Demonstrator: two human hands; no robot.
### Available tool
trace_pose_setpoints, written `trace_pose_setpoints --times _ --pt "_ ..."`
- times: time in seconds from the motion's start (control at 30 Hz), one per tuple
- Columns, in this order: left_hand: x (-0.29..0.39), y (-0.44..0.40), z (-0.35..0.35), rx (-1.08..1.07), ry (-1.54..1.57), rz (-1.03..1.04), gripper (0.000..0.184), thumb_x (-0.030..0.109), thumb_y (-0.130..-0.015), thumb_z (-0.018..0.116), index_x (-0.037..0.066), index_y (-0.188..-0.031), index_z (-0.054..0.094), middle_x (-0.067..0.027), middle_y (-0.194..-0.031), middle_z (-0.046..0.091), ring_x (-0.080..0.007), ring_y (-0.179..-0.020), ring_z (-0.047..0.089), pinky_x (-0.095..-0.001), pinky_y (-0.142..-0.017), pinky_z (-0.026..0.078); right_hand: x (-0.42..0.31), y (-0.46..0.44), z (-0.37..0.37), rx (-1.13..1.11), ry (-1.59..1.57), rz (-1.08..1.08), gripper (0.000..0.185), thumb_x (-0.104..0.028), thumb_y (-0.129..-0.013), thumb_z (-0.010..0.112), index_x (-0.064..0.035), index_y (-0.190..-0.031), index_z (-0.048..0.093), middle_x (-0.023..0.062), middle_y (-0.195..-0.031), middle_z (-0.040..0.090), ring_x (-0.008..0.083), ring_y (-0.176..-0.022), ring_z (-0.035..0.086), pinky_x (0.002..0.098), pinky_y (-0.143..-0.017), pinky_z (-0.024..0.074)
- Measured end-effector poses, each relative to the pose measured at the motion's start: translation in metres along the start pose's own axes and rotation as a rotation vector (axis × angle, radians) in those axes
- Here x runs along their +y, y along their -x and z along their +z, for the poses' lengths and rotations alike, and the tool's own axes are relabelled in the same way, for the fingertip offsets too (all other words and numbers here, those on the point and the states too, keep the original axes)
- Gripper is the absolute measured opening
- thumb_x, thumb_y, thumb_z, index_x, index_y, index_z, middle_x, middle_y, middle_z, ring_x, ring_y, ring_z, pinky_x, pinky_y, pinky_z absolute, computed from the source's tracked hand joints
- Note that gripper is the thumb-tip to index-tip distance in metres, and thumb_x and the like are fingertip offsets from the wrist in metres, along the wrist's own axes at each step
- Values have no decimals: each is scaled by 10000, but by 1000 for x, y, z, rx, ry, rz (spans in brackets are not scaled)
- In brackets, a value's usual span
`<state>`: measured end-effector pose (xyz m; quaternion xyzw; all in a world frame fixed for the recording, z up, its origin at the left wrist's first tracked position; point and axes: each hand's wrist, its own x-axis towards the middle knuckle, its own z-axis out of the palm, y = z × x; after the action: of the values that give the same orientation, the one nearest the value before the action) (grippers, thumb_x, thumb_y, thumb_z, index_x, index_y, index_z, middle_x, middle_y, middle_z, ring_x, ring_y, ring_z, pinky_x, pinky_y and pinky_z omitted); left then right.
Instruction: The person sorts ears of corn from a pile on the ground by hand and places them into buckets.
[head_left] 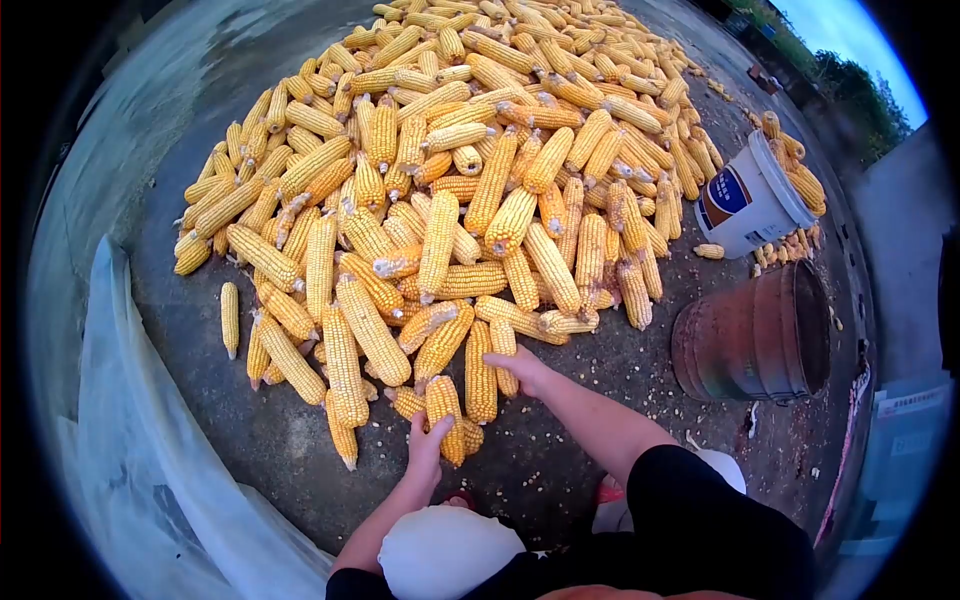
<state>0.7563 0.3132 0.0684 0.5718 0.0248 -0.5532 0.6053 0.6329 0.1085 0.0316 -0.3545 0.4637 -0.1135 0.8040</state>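
A large heap of husked yellow ears of corn (490, 190) spreads over the floor in front of me. At its near edge, my left hand (424, 452) closes on one ear of corn (445, 415), thumb on its side and the other fingers partly hidden. A little to the right, my right hand (524, 370) is wrapped round another ear of corn (503, 342), which still lies against the heap. Between the two hands leans a further ear of corn (481, 375).
A rusty reddish metal bucket (735, 340) lies on its side at the right. Behind it, a white plastic bucket (752, 195) is tipped over near more ears. Translucent plastic sheeting (130, 430) covers the left side. Loose kernels dot the dark floor (580, 440).
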Motion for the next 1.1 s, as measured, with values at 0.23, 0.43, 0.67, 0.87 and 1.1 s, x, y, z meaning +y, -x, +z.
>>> trace_pose_setpoints --times 0.23,0.43,0.67,0.87,1.1 --pt "-18 5 36 -356 151 -330 525 202 -873 560 17 -1325 366 -100 -1234 507 -212 -1130 496 -357 -976 381 -23 17 -31 -184 632 243 527 -79 -679 768 15 -1150 551 114 -1055 639 202 -934 624 338 -825 507" --pt "2 20 64 -527 -24 -275 597 272 -819 585 44 -1324 363 -98 -1234 503 -242 -1114 507 -401 -980 398 -39 90 -65 -263 80 288 508 15 -726 687 -24 -1206 526 107 -1113 627 224 -986 618 377 -852 507" --pt "114 63 313 -1055 -309 -8 637 227 -817 623 -28 -1326 337 -131 -1215 509 -209 -1121 506 -357 -965 411 -237 287 -141 55 -26 -477 637 0 -715 719 5 -1280 426 112 -1212 562 214 -1093 566 356 -973 440" --pt "61 117 544 -1210 -335 264 723 415 -888 569 15 -1403 258 -170 -1216 519 -229 -1068 573 -285 -811 524 -313 459 -275 650 280 -508 543 -181 -820 662 25 -1255 411 136 -1135 583 218 -971 618 361 -835 516" --pt "44 54 377 -927 -773 888 429 283 -756 680 24 -1074 555 -150 -1066 567 -299 -1021 556 -379 -892 451 -287 446 -391 1172 1250 -760 400 -123 -911 549 20 -1275 469 126 -1207 565 192 -1114 539 299 -968 412"
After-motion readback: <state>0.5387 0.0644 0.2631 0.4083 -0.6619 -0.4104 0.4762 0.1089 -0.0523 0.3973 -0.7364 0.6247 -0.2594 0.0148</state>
